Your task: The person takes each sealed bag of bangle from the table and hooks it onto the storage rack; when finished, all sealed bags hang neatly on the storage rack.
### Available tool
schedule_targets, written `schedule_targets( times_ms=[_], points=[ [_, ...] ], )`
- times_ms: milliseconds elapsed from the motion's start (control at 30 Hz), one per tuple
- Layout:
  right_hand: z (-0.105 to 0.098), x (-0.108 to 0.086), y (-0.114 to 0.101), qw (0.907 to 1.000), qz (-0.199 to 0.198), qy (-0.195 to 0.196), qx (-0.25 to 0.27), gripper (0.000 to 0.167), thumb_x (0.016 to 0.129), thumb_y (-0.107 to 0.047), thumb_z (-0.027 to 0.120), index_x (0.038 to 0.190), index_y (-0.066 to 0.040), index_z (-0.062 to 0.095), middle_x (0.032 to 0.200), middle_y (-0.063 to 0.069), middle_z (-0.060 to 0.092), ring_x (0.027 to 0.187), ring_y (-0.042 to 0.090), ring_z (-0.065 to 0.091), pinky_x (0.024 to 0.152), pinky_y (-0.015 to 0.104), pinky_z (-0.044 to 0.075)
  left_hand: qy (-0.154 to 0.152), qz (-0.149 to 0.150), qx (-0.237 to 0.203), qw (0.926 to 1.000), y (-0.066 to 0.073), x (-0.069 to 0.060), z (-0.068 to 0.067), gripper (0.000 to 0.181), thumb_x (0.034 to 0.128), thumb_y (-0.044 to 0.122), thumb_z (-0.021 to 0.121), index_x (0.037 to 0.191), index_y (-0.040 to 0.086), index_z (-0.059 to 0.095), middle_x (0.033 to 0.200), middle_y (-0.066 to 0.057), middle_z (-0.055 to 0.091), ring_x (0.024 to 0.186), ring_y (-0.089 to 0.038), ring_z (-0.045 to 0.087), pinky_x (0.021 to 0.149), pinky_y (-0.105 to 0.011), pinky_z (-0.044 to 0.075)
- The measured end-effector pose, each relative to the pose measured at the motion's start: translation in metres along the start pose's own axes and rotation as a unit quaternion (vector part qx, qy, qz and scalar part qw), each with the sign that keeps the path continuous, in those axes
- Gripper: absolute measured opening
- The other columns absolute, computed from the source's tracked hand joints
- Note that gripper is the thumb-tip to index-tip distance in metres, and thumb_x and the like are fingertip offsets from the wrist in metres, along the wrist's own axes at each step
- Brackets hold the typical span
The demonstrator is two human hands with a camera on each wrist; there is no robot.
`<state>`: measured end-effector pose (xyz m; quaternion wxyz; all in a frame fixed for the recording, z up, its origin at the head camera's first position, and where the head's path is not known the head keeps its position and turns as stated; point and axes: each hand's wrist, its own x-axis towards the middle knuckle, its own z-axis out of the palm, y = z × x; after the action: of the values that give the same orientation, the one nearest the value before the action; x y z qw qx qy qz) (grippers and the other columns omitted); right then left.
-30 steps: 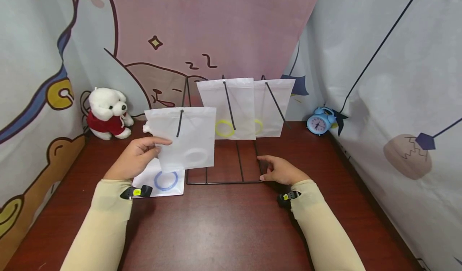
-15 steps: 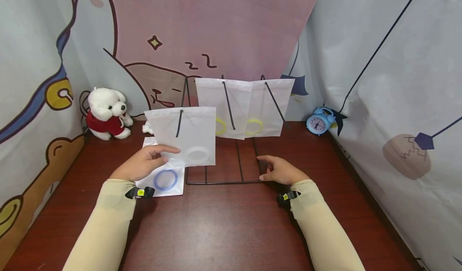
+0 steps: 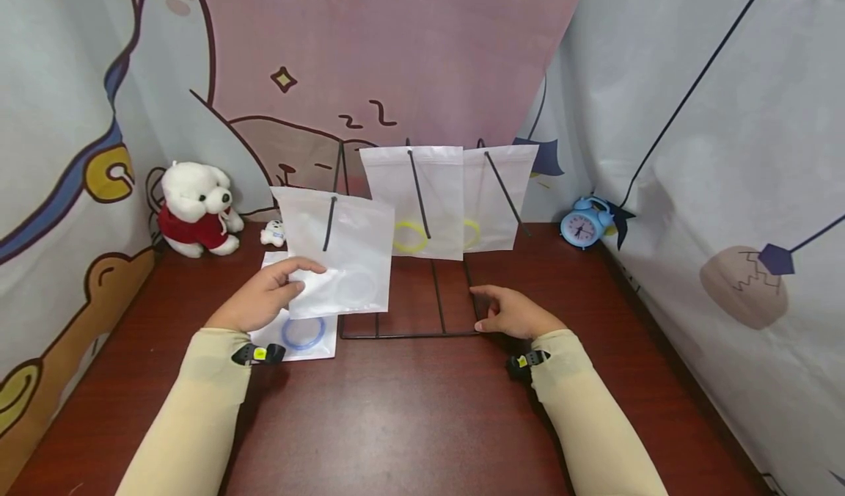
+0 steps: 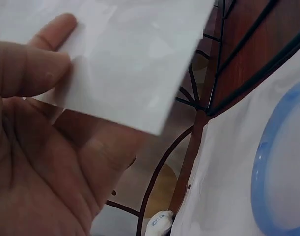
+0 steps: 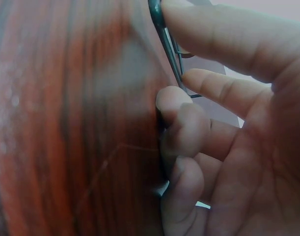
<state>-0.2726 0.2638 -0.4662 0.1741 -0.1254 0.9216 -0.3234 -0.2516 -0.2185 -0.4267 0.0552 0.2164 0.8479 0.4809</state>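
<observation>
A white zip bag [image 3: 339, 261] hangs on the left prong of a black wire display rack [image 3: 409, 335], tilted, with a faint ring shape inside. My left hand [image 3: 260, 294] holds its lower left edge; in the left wrist view the thumb [image 4: 37, 73] and index finger lie over the bag, the other fingers behind it. Two more white bags, each with a yellow ring, hang from the middle prong [image 3: 419, 191] and right prong [image 3: 505, 188]. My right hand [image 3: 518, 312] holds the rack's front right base corner, thumb at the corner and index finger on the side wire.
Partly under the hanging bag, a white bag with a blue ring [image 3: 304, 345] lies on the dark red table [image 3: 396, 415]. A plush dog [image 3: 198, 206] and small white figure [image 3: 273, 233] stand back left, a blue alarm clock [image 3: 584, 221] back right.
My left hand has shifted slightly right along the left bag, which has tilted with its left top corner higher. The middle bag has swung left and back. The right hand stays still.
</observation>
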Motion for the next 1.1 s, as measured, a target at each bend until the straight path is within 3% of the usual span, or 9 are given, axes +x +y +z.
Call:
schedule_targets(
  times_ms=[67,133,200,267,500,733,900,1100],
  points=[
    [0.0002,0.0001,0.0001,1.0000,0.001,0.000,0.000,0.073,0.091,-0.017,0.084,0.157,-0.016,0.050,0.076,0.003,0.059,0.069,0.017,0.054,0.061,0.032,0.044,0.001,-0.003,-0.010,0.9999,-0.0004,0.0001,0.0002,0.040,0.1075,0.003,0.051,0.141,0.021,0.062,0.136,-0.013,0.059,0.077,-0.020,0.052,0.067,-0.031,0.052],
    [0.0005,0.0001,0.0002,1.0000,0.002,-0.001,0.000,0.074,0.091,-0.018,0.084,0.157,-0.017,0.050,0.076,0.003,0.059,0.069,0.017,0.054,0.062,0.032,0.044,0.000,-0.005,-0.017,0.9998,-0.0006,-0.0004,0.0004,0.041,0.1082,0.004,0.050,0.145,0.021,0.059,0.151,-0.012,0.052,0.099,-0.026,0.057,0.072,-0.034,0.057],
    [0.0006,0.0002,0.0006,1.0000,0.003,-0.001,-0.002,0.074,0.091,-0.018,0.084,0.157,-0.017,0.050,0.076,0.003,0.059,0.069,0.017,0.054,0.062,0.032,0.045,-0.001,-0.005,-0.024,0.9997,-0.0014,-0.0003,0.0013,0.043,0.1086,0.005,0.050,0.148,0.021,0.056,0.161,-0.012,0.045,0.120,-0.031,0.051,0.076,-0.039,0.061],
    [0.0007,0.0005,0.0011,1.0000,0.004,-0.002,-0.005,0.074,0.091,-0.019,0.084,0.157,-0.017,0.050,0.076,0.003,0.059,0.069,0.017,0.054,0.062,0.032,0.045,0.001,-0.005,-0.027,0.9996,-0.0016,0.0001,0.0021,0.044,0.1087,0.006,0.050,0.150,0.021,0.053,0.162,-0.013,0.042,0.121,-0.034,0.050,0.074,-0.040,0.062],
    [0.0005,0.0014,0.0020,1.0000,0.002,-0.001,-0.007,0.074,0.092,-0.019,0.084,0.157,-0.018,0.050,0.076,0.002,0.059,0.070,0.017,0.054,0.062,0.032,0.045,0.005,0.002,-0.017,0.9998,0.0000,0.0014,0.0029,0.049,0.1087,0.006,0.050,0.156,0.021,0.045,0.157,-0.016,0.042,0.089,-0.028,0.058,0.067,-0.037,0.062],
    [-0.0003,0.0018,0.0023,1.0000,-0.002,-0.002,-0.005,0.073,0.092,-0.019,0.083,0.157,-0.017,0.050,0.075,0.002,0.059,0.069,0.016,0.055,0.062,0.032,0.045,-0.001,-0.003,-0.050,0.9987,-0.0006,0.0031,0.0037,0.052,0.1092,0.004,0.049,0.159,0.019,0.041,0.147,-0.021,0.044,0.082,-0.025,0.064,0.067,-0.039,0.065],
    [-0.0006,0.0024,0.0030,1.0000,-0.006,-0.002,-0.006,0.074,0.092,-0.019,0.084,0.157,-0.015,0.050,0.076,0.002,0.060,0.070,0.016,0.055,0.062,0.031,0.046,0.038,0.020,-0.035,0.9984,-0.0022,0.0043,0.0044,0.054,0.1069,-0.002,0.049,0.157,0.017,0.043,0.147,-0.019,0.048,0.079,-0.023,0.062,0.066,-0.036,0.063],
    [0.0000,0.0030,0.0035,0.9999,-0.007,-0.001,-0.011,0.074,0.091,-0.020,0.084,0.157,-0.017,0.050,0.076,0.003,0.060,0.069,0.017,0.055,0.062,0.032,0.046,0.078,0.037,-0.067,0.9940,-0.0054,0.0060,0.0045,0.053,0.1048,-0.007,0.048,0.154,0.011,0.047,0.149,-0.021,0.047,0.082,-0.022,0.068,0.067,-0.037,0.065]
  ],
)
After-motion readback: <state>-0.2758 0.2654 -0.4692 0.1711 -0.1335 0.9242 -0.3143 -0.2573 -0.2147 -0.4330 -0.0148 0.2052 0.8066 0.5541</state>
